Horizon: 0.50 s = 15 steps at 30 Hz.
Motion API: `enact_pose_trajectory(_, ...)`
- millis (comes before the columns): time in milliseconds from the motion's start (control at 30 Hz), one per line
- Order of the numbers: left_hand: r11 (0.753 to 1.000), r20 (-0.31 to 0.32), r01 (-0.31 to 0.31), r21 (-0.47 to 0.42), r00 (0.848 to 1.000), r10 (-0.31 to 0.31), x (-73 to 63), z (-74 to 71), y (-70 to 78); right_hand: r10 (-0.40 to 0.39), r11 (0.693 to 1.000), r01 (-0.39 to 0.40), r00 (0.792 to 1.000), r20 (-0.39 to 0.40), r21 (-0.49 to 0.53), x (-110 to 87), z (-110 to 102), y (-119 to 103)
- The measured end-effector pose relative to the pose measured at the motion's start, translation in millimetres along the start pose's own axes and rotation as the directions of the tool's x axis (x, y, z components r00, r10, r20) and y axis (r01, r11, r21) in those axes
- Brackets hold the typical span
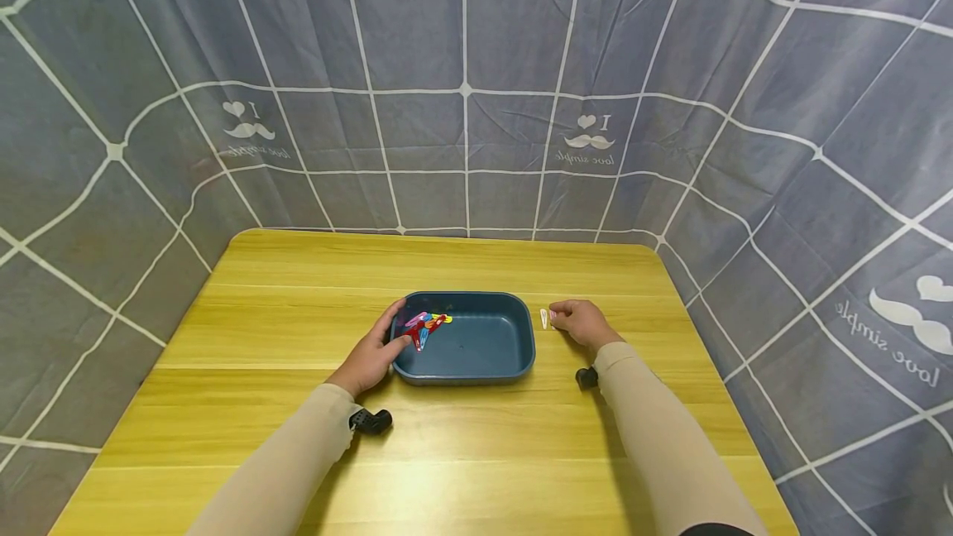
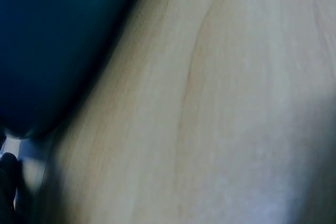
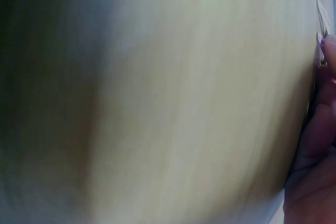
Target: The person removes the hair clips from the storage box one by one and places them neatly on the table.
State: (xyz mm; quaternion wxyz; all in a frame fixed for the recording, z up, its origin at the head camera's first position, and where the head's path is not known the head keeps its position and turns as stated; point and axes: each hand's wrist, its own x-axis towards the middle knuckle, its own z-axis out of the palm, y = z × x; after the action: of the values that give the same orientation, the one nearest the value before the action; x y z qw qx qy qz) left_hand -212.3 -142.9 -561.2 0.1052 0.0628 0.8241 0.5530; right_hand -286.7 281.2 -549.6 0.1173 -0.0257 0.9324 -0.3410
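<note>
Left hand [image 1: 372,356] holds the blue tray [image 1: 484,342], grip wide; right hand [image 1: 582,323] pinches a pink clip [image 1: 553,315], grip nearly closed

A dark blue tray [image 2: 52,40] fills the upper left. Beside it spreads the wood-grained worktop [image 2: 210,98], shadowed at lower right.

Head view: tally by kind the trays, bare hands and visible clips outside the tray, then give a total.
Trays: 1, the blue tray
Hands: 2, the left hand and right hand
Clips visible outside the tray: 2, a white clip and a pinkish clip
Total: 5
</note>
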Motion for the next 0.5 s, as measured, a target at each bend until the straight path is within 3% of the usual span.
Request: enact_pose_trajectory(500,1.000,-0.007,0.004,0.012,1.000,-0.004,0.0,0.2,0.1,-0.008,1.000,0.008,1.000,0.005,0.002,0.0,-0.2,0.9)
